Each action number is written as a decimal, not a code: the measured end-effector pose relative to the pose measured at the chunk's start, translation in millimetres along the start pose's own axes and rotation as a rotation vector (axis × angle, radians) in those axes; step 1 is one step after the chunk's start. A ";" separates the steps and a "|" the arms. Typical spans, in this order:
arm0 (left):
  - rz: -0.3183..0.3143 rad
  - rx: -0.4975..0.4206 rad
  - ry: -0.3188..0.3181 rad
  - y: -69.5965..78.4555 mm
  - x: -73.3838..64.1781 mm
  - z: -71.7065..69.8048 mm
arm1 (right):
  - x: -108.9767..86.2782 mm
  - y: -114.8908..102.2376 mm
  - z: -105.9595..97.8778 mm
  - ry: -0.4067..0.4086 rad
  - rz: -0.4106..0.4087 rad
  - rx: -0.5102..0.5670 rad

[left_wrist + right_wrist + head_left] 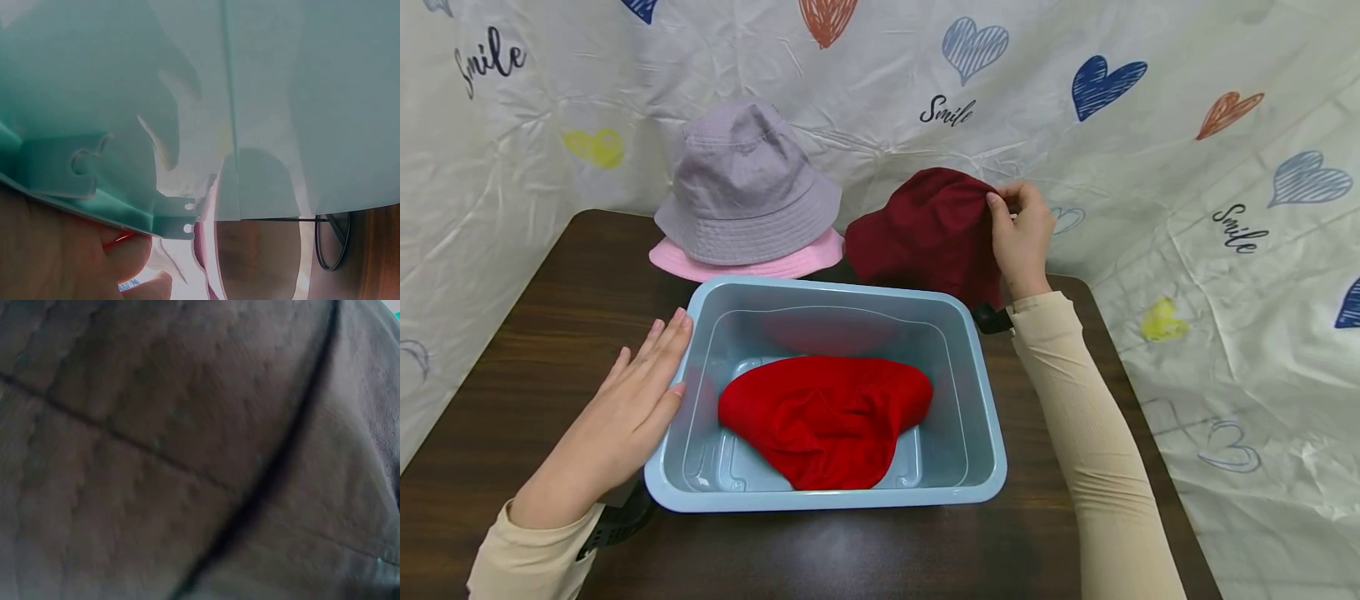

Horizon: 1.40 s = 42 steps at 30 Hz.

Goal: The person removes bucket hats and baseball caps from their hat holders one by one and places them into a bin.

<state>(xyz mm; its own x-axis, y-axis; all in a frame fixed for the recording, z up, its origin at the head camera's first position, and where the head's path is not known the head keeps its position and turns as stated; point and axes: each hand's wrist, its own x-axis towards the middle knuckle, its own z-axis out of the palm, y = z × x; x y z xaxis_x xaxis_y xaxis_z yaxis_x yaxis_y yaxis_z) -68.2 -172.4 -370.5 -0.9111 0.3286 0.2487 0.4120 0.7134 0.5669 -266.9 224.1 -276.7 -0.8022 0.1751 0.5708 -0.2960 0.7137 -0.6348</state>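
Note:
My right hand (1024, 237) pinches the edge of a dark red bucket hat (925, 233) between thumb and fingers, behind the right part of the blue plastic bin (827, 501). Stitched, seamed cloth (156, 425) fills the right wrist view from very close. With fingers straight, my left hand (632, 408) lies along the bin's left rim. The bin's outer wall (262, 94) takes up most of the left wrist view. Inside the bin lies a bright red hat (827, 417), folded and crumpled on the floor of it.
Behind the bin, a lavender bucket hat (745, 187) sits stacked on a pink hat (737, 265). Dark wood tabletop (820, 554) surrounds the bin. A white sheet (880, 92) printed with hearts and "Smile" hangs along the table's back and right side.

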 end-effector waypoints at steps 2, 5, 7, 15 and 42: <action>0.000 -0.001 0.001 -0.1 0.0 0.0 | 2.0 -0.9 0.5 0.013 0.016 0.027; 0.003 -0.002 0.003 0.0 -0.2 -0.1 | 4.7 -2.7 0.6 0.029 0.040 0.076; 0.003 -0.005 0.003 0.0 -0.2 -0.2 | 5.7 -3.6 0.3 0.034 0.056 0.107; -0.001 -0.009 0.001 0.5 0.2 -0.2 | 8.4 -6.6 -2.9 0.045 0.172 0.312; 0.030 -0.010 0.016 0.3 -0.9 -0.4 | 17.6 -9.8 5.4 -0.186 0.102 0.071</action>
<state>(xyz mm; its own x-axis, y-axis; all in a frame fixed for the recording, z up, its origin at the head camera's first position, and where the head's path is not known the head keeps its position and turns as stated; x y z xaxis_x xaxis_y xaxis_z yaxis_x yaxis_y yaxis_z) -67.3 -172.7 -370.2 -0.8984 0.3397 0.2784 0.4392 0.6969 0.5670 -280.9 216.5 -263.2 -0.9097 0.1112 0.4000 -0.2388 0.6480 -0.7233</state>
